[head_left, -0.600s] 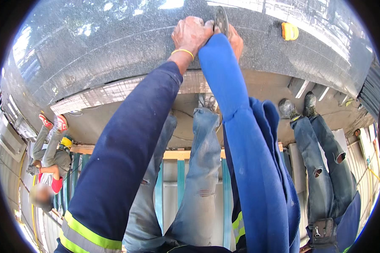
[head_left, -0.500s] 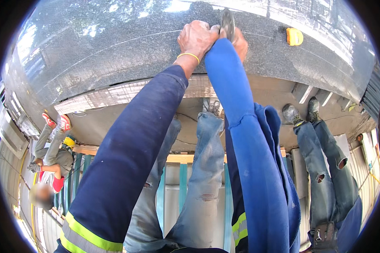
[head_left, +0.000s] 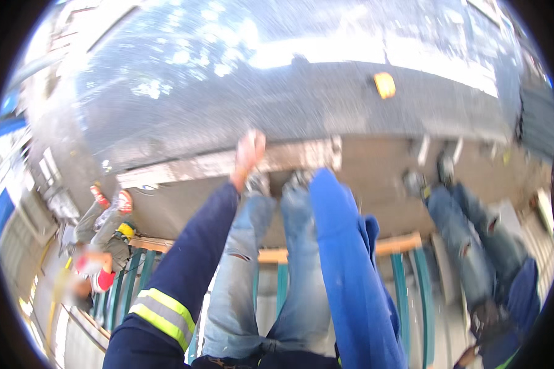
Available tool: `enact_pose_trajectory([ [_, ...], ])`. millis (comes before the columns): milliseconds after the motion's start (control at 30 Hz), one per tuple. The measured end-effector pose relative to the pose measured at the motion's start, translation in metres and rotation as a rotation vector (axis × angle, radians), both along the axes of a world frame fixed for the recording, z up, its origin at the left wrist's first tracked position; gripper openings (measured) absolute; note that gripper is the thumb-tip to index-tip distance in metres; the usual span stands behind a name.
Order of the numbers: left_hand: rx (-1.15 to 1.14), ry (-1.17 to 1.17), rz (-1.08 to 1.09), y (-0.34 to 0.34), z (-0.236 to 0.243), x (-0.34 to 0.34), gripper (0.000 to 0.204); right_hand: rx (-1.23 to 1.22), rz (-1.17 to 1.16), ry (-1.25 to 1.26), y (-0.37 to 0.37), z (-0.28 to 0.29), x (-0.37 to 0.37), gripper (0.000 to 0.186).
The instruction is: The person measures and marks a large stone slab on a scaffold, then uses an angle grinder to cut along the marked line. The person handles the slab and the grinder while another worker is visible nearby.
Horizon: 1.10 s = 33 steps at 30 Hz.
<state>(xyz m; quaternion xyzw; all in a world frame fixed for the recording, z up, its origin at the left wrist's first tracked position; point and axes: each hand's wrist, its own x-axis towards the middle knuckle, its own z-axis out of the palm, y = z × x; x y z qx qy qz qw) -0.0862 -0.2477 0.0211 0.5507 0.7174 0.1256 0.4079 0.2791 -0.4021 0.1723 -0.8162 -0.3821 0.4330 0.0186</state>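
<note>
A large dark stone slab (head_left: 326, 98) with a glossy top spreads across the upper part of the view. My left hand (head_left: 250, 149), smeared by motion, is over the slab's near edge; its fingers are too blurred to read. On the right, my forearm in a blue sleeve (head_left: 351, 246) reaches toward the slab, but the hand past its cuff is hidden. On the slab lies a yellow-orange object (head_left: 385, 85), likely a tape measure, apart from both hands.
Under the slab's near edge runs a pale strip (head_left: 301, 155). Teal bars with a wooden rail (head_left: 397, 244) stand below. At left a person with red shoes (head_left: 124, 201) bends low; another person in torn jeans (head_left: 461, 230) stands at right.
Both arms have drawn back toward me from the slab. The left hand has come away from the right, and the round metal blade beside the right hand is out of sight. The view has shifted.
</note>
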Motion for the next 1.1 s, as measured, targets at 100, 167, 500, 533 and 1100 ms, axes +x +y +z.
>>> enact_pose_trajectory([
  [100,-0.347,0.312,-0.129,-0.085,0.06,-0.082,0.03,-0.091,0.017,0.049,-0.121,0.02,0.022,0.056],
  [167,-0.474,0.364,0.046,-0.093,0.12,-0.134,0.031,-0.071,-0.011,0.089,-0.163,0.02,0.024,0.061],
  [500,-0.404,0.36,0.308,0.045,0.256,-0.31,0.036,-0.038,-0.129,0.222,0.038,0.077,-0.046,0.055],
  [533,-0.308,0.325,0.291,0.082,0.25,-0.324,0.034,-0.129,-0.142,0.229,0.081,0.087,-0.058,0.049],
  [1100,-0.461,-0.522,1.2,0.646,0.028,-0.493,0.095,0.79,0.66,-0.266,0.786,-0.097,-0.429,0.07],
])
